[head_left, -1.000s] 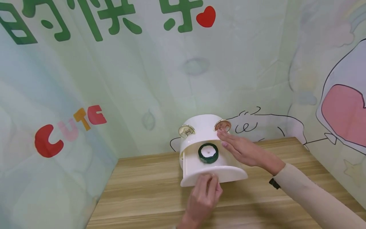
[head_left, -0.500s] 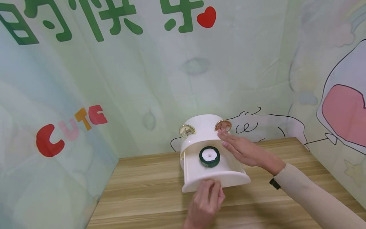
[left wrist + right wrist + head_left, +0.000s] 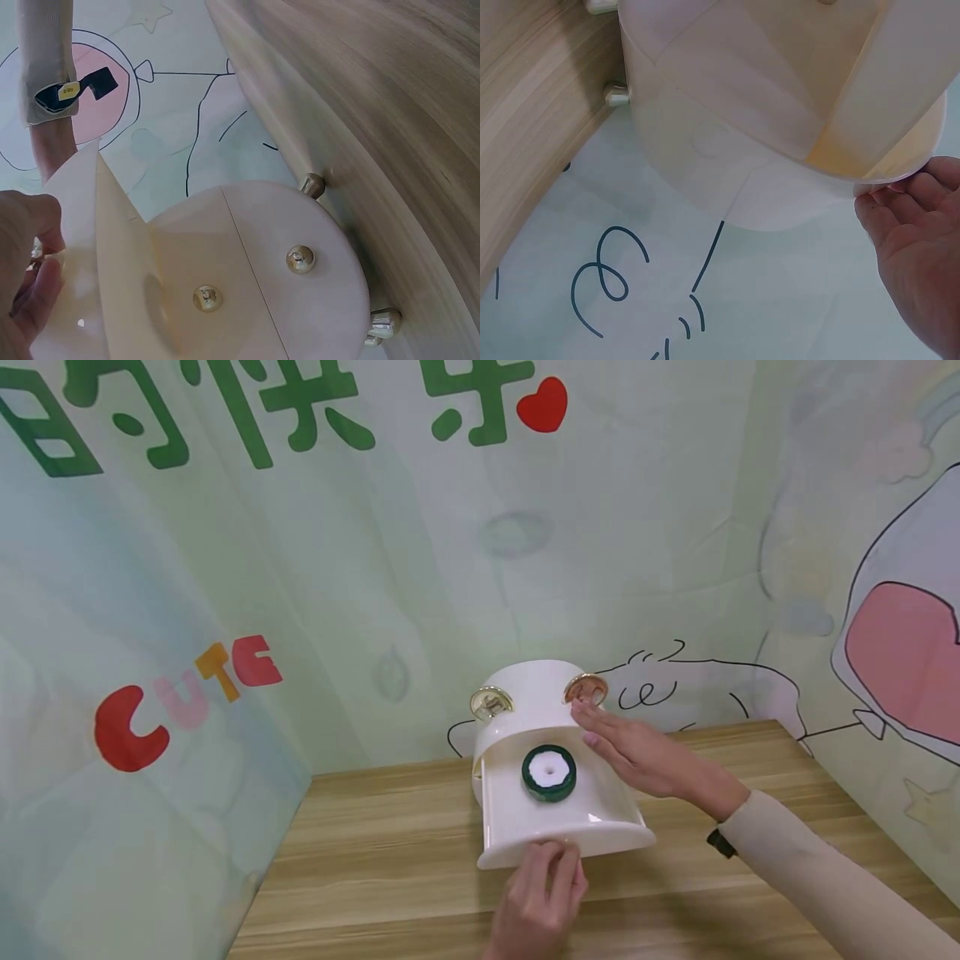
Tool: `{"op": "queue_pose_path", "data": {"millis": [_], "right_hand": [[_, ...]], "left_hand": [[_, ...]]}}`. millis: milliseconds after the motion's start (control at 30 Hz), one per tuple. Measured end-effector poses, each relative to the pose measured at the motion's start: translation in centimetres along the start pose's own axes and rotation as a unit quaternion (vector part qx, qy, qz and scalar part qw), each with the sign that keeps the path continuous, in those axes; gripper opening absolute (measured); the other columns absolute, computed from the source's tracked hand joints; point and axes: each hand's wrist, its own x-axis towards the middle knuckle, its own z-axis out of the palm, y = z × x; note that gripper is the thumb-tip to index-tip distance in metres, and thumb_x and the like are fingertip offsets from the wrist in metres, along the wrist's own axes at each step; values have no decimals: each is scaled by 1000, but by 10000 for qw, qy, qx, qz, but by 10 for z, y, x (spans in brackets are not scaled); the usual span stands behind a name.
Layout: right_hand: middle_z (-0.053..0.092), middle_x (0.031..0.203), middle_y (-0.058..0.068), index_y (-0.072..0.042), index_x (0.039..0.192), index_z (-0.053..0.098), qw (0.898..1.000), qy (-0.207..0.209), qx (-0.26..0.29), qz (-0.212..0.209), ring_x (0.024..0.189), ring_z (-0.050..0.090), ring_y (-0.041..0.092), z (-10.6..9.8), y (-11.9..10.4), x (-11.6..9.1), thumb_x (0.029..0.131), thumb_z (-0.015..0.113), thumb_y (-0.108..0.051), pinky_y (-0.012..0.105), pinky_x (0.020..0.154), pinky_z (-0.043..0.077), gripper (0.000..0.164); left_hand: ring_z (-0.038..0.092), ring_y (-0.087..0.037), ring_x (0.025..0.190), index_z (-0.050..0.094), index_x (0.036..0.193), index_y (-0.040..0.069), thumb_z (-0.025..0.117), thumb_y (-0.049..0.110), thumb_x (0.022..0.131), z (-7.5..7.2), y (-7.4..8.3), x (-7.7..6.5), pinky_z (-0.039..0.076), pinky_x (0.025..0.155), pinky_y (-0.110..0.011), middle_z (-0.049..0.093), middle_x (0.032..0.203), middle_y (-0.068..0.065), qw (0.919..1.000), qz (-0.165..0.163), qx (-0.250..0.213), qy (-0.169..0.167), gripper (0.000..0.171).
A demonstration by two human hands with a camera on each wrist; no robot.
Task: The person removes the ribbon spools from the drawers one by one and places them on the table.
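A white rounded drawer box (image 3: 536,689) with two gold-rimmed ears stands on the table. Its top drawer (image 3: 566,842) is pulled out toward me. Inside lies a roll of dark green tape (image 3: 550,773) with a white core. My left hand (image 3: 536,897) is at the drawer's front; in the left wrist view its thumb and fingers pinch a gold knob (image 3: 36,259), mostly hidden by them. My right hand (image 3: 637,753) rests against the box's right upper side, just below the right ear (image 3: 586,690), with fingers extended.
The wood-grain table (image 3: 375,860) runs around the box, with a printed cloth (image 3: 420,568) close behind. Two lower drawer fronts carry gold knobs (image 3: 208,298), and short gold feet (image 3: 385,322) support the box.
My left hand has drawn the drawer farther out toward me, and the tape roll has come forward with it. The right hand has stayed in place against the box.
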Motion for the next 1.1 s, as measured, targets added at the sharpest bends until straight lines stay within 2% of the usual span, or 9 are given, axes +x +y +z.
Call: {"op": "queue_pose_path", "data": {"millis": [133,267,367,567,700,800,867,933,1100], "right_hand": [[22,163,2,-18,155,26,10000,-11,0,39,152,24,25,0,1,0,105,27,-48,49,120,29,58],[22,163,4,-17,156,25,10000,-28,-9,40,152,24,26,0,0,0,106,27,-47,49,120,29,58],[21,164,3,-18,156,25,9999,-59,15,90,152,23,26,-1,0,-1,105,27,-48,49,120,28,58],[20,164,1,-19,156,24,9998,-121,82,147,153,21,23,-1,-1,-1,105,27,-48,48,121,27,58],[20,164,1,-19,156,24,9997,-129,88,180,153,21,23,-1,-1,-1,105,29,-47,48,121,27,58],[20,164,1,-20,156,24,9996,-136,101,207,153,21,24,-1,-1,-2,105,31,-45,49,120,27,57],[20,164,1,-19,156,24,9997,-137,96,205,153,21,24,-1,-1,-2,106,32,-43,49,120,27,56],[20,164,1,-19,156,25,9997,-122,74,174,153,21,24,-1,-1,-1,106,32,-43,49,120,27,56],[21,164,1,-19,156,26,9999,-82,66,81,153,21,24,-1,0,-1,105,28,-48,49,120,27,58]], "left_hand": [[59,-15,67,71,85,-2,52,7,87,0,0,-2,52,57,-17,62,78,-9,10000,-26,-33,-46,20],[59,-15,65,71,84,-1,54,7,88,-1,-1,3,51,54,-18,62,77,-8,9999,-18,-65,87,19],[58,-15,65,70,84,2,56,11,89,-4,-1,9,48,53,-18,62,78,-7,9998,-81,-152,142,18],[58,-11,64,71,84,7,60,19,91,-14,-2,24,48,55,-16,63,78,-4,9981,-428,-428,75,18],[53,-8,61,70,83,8,64,18,88,-18,-10,36,44,55,-12,61,76,-1,9961,-552,-687,64,12],[52,-8,61,69,82,9,68,14,84,-21,-18,44,44,56,-12,60,76,-1,9944,-560,-894,-83,6],[53,-9,63,69,82,10,71,13,81,-22,-24,48,46,57,-12,60,76,0,9924,-611,-1027,-300,4],[55,-9,66,69,84,11,74,14,79,-24,-30,53,48,58,-13,61,78,0,9893,-710,-1130,-586,7],[57,-10,70,70,85,12,79,13,75,-23,-49,65,50,60,-17,62,81,0,9852,-860,-1192,-884,13]]}}
